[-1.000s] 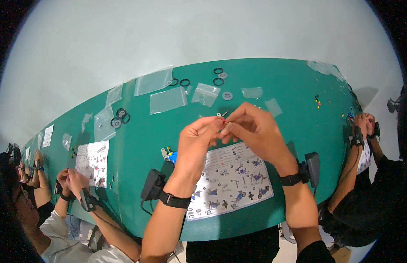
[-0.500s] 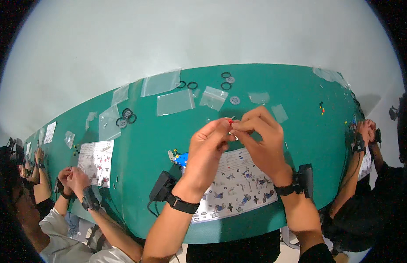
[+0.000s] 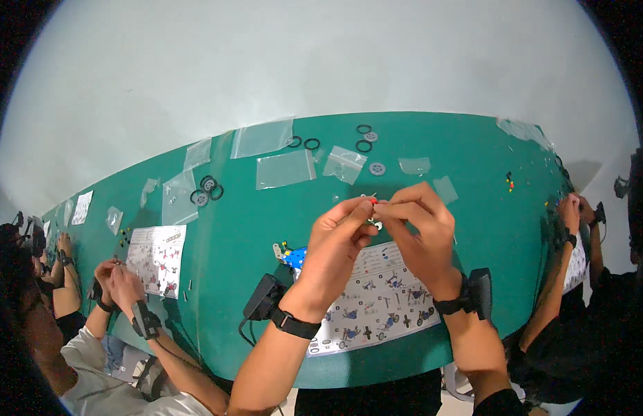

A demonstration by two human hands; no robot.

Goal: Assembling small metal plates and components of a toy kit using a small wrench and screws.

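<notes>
Above the instruction sheet [image 3: 380, 298], my left hand [image 3: 335, 239] and my right hand [image 3: 424, 232] meet fingertip to fingertip. Between them is a small red piece [image 3: 374, 202], pinched by the left thumb and forefinger, with the right fingertips pressed against it. Small pale metal bits [image 3: 377, 225] show just under the fingers; their exact shape is mostly hidden. To the left of my left hand lies a blue perforated part [image 3: 293, 257] with a pale bracket and small yellow pieces, its right end covered by that hand.
Clear plastic bags [image 3: 285, 170], black rings [image 3: 363, 146] and grey wheels [image 3: 377, 168] lie toward the far edge. At left, a co-worker's hands [image 3: 122, 284] work beside another sheet [image 3: 157, 260]. Another person's hands [image 3: 572, 208] are at the right edge, near small coloured pieces [image 3: 510, 184].
The view has shifted slightly, so the table sits lower in the picture. My hands remain together at the red piece, with only small finger shifts.
</notes>
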